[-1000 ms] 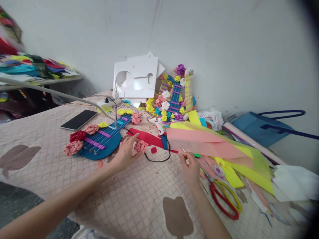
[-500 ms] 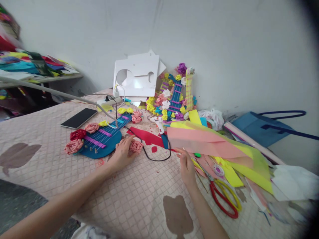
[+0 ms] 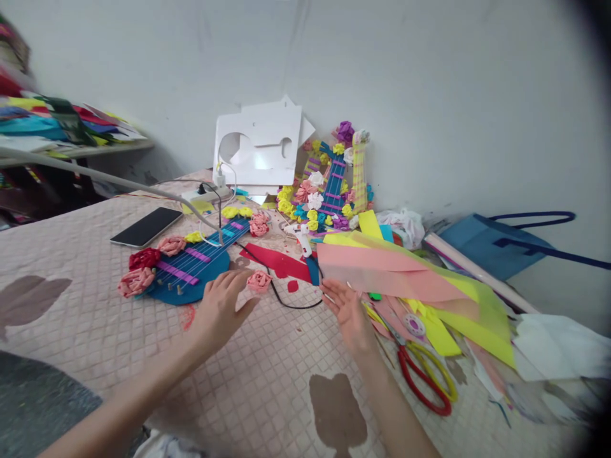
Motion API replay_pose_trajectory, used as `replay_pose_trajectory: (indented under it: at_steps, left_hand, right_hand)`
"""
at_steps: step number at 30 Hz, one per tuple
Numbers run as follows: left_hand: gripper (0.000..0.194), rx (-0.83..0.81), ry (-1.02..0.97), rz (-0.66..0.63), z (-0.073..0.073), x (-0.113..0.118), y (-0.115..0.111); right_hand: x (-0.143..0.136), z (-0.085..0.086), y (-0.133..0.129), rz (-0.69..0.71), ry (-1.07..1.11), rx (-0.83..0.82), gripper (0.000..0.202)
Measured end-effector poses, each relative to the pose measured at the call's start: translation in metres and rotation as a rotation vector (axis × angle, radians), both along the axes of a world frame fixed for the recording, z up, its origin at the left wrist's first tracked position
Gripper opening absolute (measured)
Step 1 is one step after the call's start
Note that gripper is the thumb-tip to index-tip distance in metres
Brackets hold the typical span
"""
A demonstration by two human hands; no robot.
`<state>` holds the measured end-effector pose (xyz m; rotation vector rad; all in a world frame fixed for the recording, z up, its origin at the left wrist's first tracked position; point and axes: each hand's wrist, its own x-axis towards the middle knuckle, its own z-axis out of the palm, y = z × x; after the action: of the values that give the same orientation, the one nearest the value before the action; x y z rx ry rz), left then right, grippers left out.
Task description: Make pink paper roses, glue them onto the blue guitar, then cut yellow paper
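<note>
My left hand (image 3: 223, 308) is open, its thumb apart from the fingers, just left of a pink paper rose (image 3: 258, 281) lying on the quilted cloth. Beyond that hand lies a blue toy guitar (image 3: 195, 261) with purple strips, strings and paper flowers on its edge, among them a dark red rose (image 3: 144, 257). My right hand (image 3: 348, 315) is open too, palm partly up, with nothing in it. Its fingertips are close to the black cord (image 3: 296, 306) and the pink crepe paper (image 3: 382, 270). A white glue gun (image 3: 300, 238) stands beyond, between my hands.
Scissors with red handles (image 3: 422, 385) and a tape roll (image 3: 414, 325) lie to the right among paper scraps. A phone (image 3: 147, 227) rests at the left. White cut-out boards (image 3: 272, 159), a power strip (image 3: 205, 193) and flowered guitars (image 3: 334, 184) stand along the wall.
My left hand has let go of the pink rose and drawn back to the left, fingers spreading. The right hand has opened from a loose curl and turned its palm up.
</note>
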<state>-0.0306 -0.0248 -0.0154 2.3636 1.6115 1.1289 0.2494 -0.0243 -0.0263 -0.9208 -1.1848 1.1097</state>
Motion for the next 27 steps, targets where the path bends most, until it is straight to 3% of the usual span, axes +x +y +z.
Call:
replay_pose_trajectory:
  at_steps: [4,7,11,13,17,20,23,27]
  left_hand:
    - [0.031,-0.041,-0.173,-0.163,0.019,0.03,-0.01]
    - [0.027,-0.239,-0.309,-0.311,0.029,0.065,0.002]
    - [0.041,-0.491,-0.502,-0.436,0.026,0.109,0.027]
    - [0.019,-0.563,-0.513,-0.486,0.018,0.122,0.035]
    - [0.021,-0.611,-0.601,-0.466,0.007,0.124,0.042]
    - [0.038,-0.613,-0.661,-0.439,0.009,0.118,0.04]
    - [0.053,-0.648,-0.671,-0.552,0.014,0.122,0.03]
    - [0.034,-0.581,-0.677,-0.666,0.019,0.135,0.014]
  right_hand:
    - [-0.004,0.005,-0.006,-0.015,-0.036,0.021,0.06]
    - [-0.01,0.01,-0.009,0.011,-0.046,0.042,0.06]
    - [-0.011,0.015,-0.011,0.084,0.022,0.038,0.059]
    - [-0.006,0.018,-0.01,0.125,0.064,0.04,0.057]
    - [0.012,0.027,-0.009,0.082,0.02,0.008,0.053]
    - [0.019,0.03,-0.008,-0.032,-0.057,-0.057,0.047]
    - [0.012,0.024,-0.009,-0.06,-0.095,-0.035,0.04]
    - [-0.003,0.013,-0.012,-0.015,-0.211,-0.012,0.043]
